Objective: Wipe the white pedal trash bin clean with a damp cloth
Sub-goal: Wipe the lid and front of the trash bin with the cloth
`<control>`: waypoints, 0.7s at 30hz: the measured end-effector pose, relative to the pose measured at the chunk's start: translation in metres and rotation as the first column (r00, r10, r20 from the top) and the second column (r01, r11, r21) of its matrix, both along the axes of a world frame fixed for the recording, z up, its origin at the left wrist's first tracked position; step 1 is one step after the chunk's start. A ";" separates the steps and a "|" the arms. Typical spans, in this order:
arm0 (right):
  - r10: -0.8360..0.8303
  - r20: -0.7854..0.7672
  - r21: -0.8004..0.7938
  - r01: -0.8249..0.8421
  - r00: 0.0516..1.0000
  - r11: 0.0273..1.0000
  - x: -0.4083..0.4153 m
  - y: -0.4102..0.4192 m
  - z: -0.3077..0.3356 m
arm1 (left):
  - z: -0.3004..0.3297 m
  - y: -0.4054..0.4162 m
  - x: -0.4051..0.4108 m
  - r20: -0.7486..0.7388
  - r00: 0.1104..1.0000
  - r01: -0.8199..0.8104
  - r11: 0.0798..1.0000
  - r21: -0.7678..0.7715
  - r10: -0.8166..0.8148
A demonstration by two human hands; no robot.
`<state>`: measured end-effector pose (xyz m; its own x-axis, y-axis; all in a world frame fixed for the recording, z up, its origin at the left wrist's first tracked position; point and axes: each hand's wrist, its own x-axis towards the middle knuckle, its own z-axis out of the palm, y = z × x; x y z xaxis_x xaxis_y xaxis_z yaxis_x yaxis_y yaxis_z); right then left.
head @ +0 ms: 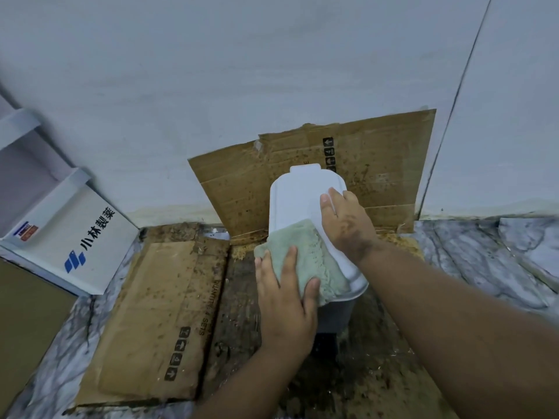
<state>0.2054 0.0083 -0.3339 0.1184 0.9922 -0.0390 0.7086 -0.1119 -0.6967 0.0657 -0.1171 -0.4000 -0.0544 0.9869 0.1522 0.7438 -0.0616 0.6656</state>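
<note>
The white pedal trash bin [295, 201] stands on stained cardboard against the wall, its lid closed and seen from above. A pale green cloth [305, 252] lies over the lid's near left corner and hangs over the front edge. My left hand [286, 300] presses flat on the cloth with fingers spread and the thumb on its right side. My right hand [344, 222] rests on the right side of the lid, fingers reaching over its far right corner. The bin's body is mostly hidden under the lid and my hands.
Dirty flattened cardboard [157, 322] covers the marble floor [484, 258] to the left; another stained sheet [372, 170] leans on the wall behind the bin. A white box [81, 237] with blue logo and printed characters sits at left. Crumbs and grime spread around the bin.
</note>
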 end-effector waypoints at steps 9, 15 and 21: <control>0.021 0.069 0.059 -0.026 0.997 0.998 0.002 0.007 -0.010 | 0.025 0.079 -0.058 0.144 0.932 0.353 0.925 -0.140 -0.333; 0.003 0.096 0.102 -0.013 0.995 0.995 0.001 0.016 -0.018 | 0.040 0.192 -0.051 0.010 0.932 0.349 0.893 -0.285 -0.361; -0.009 0.089 0.109 0.000 0.996 0.994 0.002 0.019 -0.019 | 0.050 0.248 -0.034 0.044 0.958 0.282 0.905 -0.319 -0.283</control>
